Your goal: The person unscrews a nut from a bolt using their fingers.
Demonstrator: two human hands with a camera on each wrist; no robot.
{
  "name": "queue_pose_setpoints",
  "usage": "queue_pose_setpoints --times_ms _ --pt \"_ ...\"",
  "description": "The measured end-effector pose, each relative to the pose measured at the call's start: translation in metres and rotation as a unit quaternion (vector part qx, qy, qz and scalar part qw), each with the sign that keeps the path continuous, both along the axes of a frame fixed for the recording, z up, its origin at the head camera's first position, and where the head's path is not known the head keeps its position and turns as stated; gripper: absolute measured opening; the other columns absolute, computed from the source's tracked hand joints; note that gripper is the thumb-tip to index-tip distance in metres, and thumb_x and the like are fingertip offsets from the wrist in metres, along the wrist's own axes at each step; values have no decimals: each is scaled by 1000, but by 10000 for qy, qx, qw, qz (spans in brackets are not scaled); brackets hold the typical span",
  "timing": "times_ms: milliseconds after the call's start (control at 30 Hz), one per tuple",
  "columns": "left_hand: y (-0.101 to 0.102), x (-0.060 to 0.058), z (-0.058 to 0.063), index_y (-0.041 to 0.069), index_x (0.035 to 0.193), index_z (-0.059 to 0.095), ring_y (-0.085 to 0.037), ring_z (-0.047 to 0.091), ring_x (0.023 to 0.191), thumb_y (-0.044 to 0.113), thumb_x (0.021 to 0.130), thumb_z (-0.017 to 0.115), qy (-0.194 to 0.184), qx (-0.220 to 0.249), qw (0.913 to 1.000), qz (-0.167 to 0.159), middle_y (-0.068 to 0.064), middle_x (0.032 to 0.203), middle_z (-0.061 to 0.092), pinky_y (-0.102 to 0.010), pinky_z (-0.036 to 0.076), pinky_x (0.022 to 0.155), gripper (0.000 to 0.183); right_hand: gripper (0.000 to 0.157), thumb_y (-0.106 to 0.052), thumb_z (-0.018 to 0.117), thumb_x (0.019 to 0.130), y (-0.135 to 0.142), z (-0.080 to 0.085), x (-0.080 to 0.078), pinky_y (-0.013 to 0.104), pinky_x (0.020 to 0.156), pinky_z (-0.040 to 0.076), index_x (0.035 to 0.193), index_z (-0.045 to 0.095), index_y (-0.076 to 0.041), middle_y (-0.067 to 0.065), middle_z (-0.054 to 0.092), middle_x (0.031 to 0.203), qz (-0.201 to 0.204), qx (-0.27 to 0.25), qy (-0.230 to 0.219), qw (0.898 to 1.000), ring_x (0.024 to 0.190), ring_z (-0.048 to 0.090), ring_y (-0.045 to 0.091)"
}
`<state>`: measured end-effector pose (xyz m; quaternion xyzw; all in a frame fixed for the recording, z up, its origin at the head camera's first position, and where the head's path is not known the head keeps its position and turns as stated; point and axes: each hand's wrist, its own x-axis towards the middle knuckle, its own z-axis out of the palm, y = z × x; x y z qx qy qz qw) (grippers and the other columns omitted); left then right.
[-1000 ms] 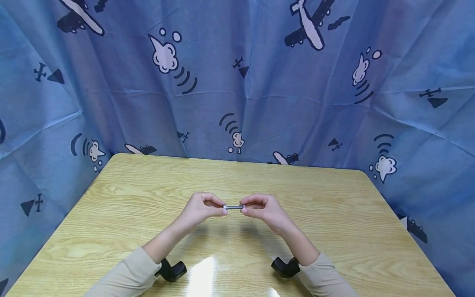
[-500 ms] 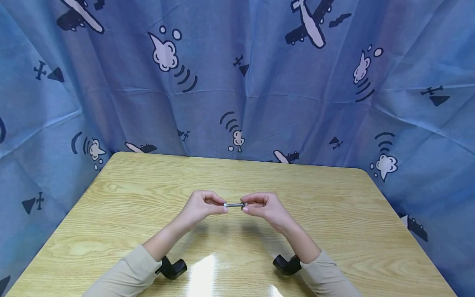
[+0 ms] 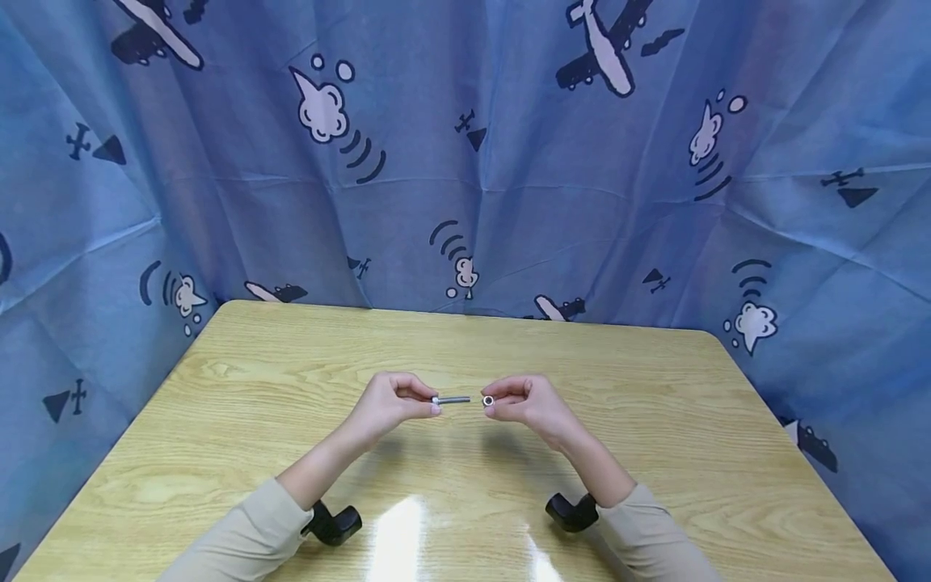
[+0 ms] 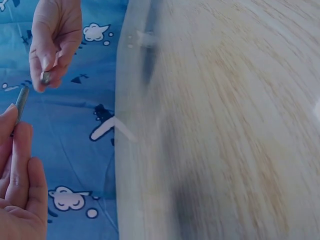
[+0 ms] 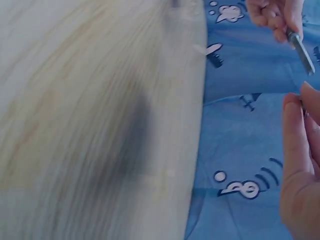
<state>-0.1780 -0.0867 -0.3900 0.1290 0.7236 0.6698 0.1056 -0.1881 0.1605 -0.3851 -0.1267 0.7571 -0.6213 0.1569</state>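
Observation:
My left hand [image 3: 389, 406] pinches a silver bolt [image 3: 454, 399] by its head between thumb and fingertips. The threaded shank points right, lying roughly level above the table. Across a small gap, my right hand [image 3: 529, 408] pinches a metal nut [image 3: 488, 401], its hole facing the head camera. In the left wrist view the bolt's thread [image 4: 21, 104] rises from the fingers, and the nut [image 4: 45, 77] sits at the other hand's fingertips. The right wrist view shows the bolt [image 5: 301, 53] whole along its shank, while the nut is mostly hidden by fingers there.
Both hands are held over a wood-grain table [image 3: 465, 347]. A blue curtain [image 3: 407, 162] with printed planes and clouds surrounds its back and sides. Black wrist-worn devices [image 3: 334, 525] stick out at both beige sleeves. Glare shines on the table's near part.
The nut, earlier at the bolt's right end, is now apart from it. My right hand has moved slightly right with the nut and turned it; the left has shifted a little left with the bolt.

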Motion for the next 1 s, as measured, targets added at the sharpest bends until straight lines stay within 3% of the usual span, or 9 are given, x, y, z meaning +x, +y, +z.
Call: queue_pose_setpoints --times_ms 200,500,700,1000 --pt "-3 -3 -8 -9 94 67 -16 68 74 3 75 76 24 -315 9995 36 -11 83 70 -29 54 70 23 34 4 71 76 9 -17 -5 25 67 53 105 59 18 4 66 80 27 395 -72 9992 71 62 10" --pt "-2 -15 -30 -4 82 69 -15 65 65 -1 71 77 472 -840 9953 -34 -9 76 69 -25 51 58 14 26 3 74 72 15 -35 -14 21 58 47 95 66 10 0 62 70 -25 1064 -87 9943 64 55 8" --pt "1 -15 -44 0 76 69 -13 61 58 -3 69 77 655 -1293 9893 -143 -5 69 67 -22 46 49 11 24 7 74 71 15 -43 -15 21 53 46 93 66 10 -1 62 68 -19 1251 -294 9917 59 54 7" --pt "4 -16 -47 3 72 69 -10 57 52 0 68 79 890 -1927 9771 -137 0 63 65 -24 46 44 11 21 8 75 70 14 -46 -17 23 49 45 89 68 6 -1 62 65 -106 1650 -152 9861 54 52 7"
